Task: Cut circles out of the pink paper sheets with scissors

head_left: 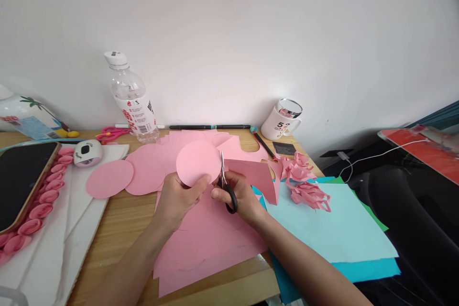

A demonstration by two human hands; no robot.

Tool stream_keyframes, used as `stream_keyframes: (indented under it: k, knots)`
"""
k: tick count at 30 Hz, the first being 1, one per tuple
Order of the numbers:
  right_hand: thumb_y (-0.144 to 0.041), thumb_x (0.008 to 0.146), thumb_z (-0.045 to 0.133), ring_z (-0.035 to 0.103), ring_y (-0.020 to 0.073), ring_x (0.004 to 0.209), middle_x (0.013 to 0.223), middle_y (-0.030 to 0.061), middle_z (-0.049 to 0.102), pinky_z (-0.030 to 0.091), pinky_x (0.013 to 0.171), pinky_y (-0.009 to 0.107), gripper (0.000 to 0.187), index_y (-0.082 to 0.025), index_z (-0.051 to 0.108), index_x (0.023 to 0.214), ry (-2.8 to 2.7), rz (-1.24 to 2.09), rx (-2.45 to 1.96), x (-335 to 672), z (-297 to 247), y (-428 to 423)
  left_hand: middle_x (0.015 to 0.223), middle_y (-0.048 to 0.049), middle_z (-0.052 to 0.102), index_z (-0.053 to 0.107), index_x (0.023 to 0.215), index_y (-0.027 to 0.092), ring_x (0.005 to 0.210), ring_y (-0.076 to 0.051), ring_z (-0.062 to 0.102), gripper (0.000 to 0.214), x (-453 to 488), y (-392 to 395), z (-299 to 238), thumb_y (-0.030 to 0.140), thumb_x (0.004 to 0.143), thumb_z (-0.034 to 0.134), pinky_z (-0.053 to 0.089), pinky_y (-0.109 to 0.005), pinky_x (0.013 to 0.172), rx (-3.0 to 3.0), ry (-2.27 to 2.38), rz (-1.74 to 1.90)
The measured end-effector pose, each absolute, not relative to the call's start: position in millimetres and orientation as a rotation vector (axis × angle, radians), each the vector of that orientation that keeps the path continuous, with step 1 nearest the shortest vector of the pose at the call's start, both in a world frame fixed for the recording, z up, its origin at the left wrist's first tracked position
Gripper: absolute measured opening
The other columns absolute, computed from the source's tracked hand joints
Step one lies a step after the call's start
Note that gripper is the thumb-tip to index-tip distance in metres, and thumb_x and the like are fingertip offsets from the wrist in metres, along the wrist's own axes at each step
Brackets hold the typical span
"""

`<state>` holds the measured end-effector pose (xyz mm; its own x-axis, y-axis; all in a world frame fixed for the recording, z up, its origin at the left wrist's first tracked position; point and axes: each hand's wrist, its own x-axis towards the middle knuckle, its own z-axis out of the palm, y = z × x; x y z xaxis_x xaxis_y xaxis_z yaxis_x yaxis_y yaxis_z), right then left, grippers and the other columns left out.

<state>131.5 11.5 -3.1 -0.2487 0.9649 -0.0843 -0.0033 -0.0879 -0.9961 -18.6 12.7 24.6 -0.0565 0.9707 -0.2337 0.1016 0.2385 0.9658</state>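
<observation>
My left hand (181, 201) pinches the lower edge of a round pink paper disc (198, 160), held up above the desk. In my right hand (238, 196) are black-handled scissors (231, 198), fingers wrapped round the grips and blades pointing up along the disc's right edge. A strip of pink paper (251, 172) extends to the right of the blades; whether it still joins the disc I cannot tell. Beneath both hands lie large pink sheets (208, 258) with faint drawn curves. Cut pink circles (109, 179) overlap to the left.
A plastic bottle (132, 100) and a white mug (282, 119) stand by the wall. Crumpled pink scraps (310, 196) rest on pale blue sheets (330, 234) at right. At left, a phone (25, 181) lies beside rolled pink paper flowers (41, 211) on white board (79, 229).
</observation>
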Motion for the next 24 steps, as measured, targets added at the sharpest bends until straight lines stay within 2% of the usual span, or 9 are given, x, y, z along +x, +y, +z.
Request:
stream_keyframes:
  k: [6,16,24]
  knots:
    - [-0.046,0.061,0.077,0.039,0.0108,0.053,0.06,-0.0037,0.048,0.031,0.048,0.024,0.037,-0.02,0.055,0.074,-1.319,1.482,-1.165,131.9,-7.6,11.6,0.039,0.0078,0.031,0.039,0.046,0.021,0.038,-0.006,0.027,0.034,-20.0,12.3,20.5,0.038,0.059,0.065,0.021,-0.023,0.038,1.106,1.42,1.027]
    - [-0.046,0.059,0.077,0.037,0.0103,0.05,0.053,-0.0054,0.043,0.03,0.047,0.024,0.037,-0.019,0.054,0.069,-1.307,1.477,-1.167,129.9,-4.4,12.0,0.038,0.0079,0.029,0.035,0.043,0.021,0.038,-0.005,0.024,0.039,-20.7,12.9,21.6,0.034,0.063,0.065,0.019,-0.023,0.039,1.113,1.381,1.037]
    - [-0.049,0.059,0.077,0.037,0.0095,0.049,0.05,-0.0054,0.041,0.029,0.046,0.024,0.04,-0.018,0.051,0.061,-1.318,1.478,-1.17,129.8,-3.3,12.1,0.034,0.0064,0.038,0.041,0.042,0.019,0.032,-0.005,0.031,0.037,-22.2,11.8,21.4,0.03,0.071,0.061,0.024,-0.022,0.037,1.127,1.306,1.064]
